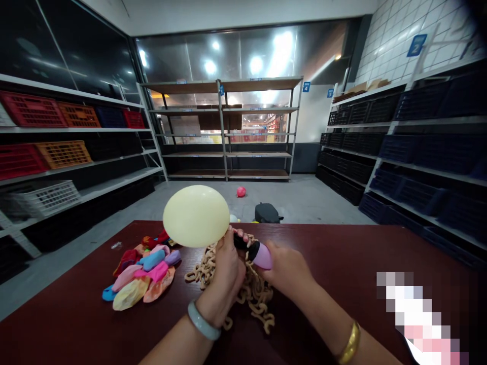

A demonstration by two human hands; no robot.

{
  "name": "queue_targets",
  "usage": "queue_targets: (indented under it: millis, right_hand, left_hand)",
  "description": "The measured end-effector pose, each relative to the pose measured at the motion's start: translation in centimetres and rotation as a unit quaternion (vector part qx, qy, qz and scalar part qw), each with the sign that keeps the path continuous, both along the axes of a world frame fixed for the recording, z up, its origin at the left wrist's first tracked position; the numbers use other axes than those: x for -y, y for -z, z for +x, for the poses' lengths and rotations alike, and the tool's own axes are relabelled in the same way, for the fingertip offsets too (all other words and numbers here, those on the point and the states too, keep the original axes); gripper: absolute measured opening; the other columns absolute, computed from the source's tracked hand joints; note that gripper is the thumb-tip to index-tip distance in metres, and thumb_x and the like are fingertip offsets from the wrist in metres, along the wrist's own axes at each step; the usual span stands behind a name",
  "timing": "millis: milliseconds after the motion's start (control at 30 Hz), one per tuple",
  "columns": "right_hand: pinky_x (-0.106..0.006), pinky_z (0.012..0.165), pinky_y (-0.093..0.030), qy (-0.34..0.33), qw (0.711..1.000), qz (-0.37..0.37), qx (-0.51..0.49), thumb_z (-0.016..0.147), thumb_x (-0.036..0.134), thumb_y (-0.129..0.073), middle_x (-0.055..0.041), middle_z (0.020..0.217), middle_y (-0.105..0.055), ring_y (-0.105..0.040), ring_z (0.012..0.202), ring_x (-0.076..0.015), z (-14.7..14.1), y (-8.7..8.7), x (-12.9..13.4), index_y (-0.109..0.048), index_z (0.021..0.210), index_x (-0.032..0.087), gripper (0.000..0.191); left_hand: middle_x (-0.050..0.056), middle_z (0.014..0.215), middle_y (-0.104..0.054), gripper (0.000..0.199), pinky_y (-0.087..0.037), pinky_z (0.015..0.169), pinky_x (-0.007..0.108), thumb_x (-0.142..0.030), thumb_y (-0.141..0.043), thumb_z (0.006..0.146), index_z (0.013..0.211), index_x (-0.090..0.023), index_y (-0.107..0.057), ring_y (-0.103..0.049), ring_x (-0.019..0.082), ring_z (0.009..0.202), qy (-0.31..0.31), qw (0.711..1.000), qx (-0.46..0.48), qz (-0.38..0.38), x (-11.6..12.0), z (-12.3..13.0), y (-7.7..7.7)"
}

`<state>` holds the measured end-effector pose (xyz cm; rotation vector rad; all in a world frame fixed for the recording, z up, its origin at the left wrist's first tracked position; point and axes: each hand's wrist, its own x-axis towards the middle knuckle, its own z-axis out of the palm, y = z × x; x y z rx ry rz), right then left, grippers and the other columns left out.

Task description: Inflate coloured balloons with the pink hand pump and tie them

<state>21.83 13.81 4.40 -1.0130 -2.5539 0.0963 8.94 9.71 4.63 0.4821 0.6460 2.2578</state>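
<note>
A pale yellow inflated balloon (196, 216) stands above the table, its neck end at the fingers of my left hand (228, 268). That hand is closed around the balloon's neck and the black front end of a hand pump; the exact join is hidden by the fingers. My right hand (287, 268) is wrapped round the pump's purple body (263, 257). Beneath both hands lies a heap of beige chain links (256, 296). To the left is a loose pile of uninflated balloons (154, 259) in several colours.
Everything rests on a dark red table (335, 294). A blurred-out pale patch (422, 314) covers something at right. On the floor beyond are a pink ball-like object (241, 192) and a dark grey object (267, 213). Shelves with crates (63, 154) line both sides; a rack (224, 126) stands behind.
</note>
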Motion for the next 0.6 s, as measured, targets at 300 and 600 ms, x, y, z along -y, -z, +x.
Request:
queue_targets:
  millis: [300,600]
  right_hand:
    - [-0.029,0.056,-0.034,-0.018,0.999,-0.037,0.010,0.076,0.052,-0.059,-0.0043,0.083,-0.070,-0.065,0.069,-0.0222,-0.3,0.5,-0.6,-0.059,0.096,0.025,0.034]
    - [-0.028,0.057,-0.035,-0.012,0.999,-0.022,0.045,0.075,0.049,-0.061,-0.0044,0.083,-0.070,-0.066,0.073,-0.0234,0.5,0.2,-1.4,-0.058,0.096,0.024,0.032]
  left_hand:
    - [-0.002,0.062,-0.050,0.017,-0.040,0.050,0.021,-0.016,-0.065,0.074,0.069,-0.016,-0.048,-0.049,0.010,0.055,-0.055,0.998,0.018,0.007,1.6,-7.9,-2.5]
    - [-0.003,0.061,-0.048,0.021,-0.038,0.049,0.020,-0.019,-0.066,0.076,0.068,-0.016,-0.046,-0.048,0.009,0.054,-0.085,0.995,0.031,0.029,1.4,-10.3,-2.1]
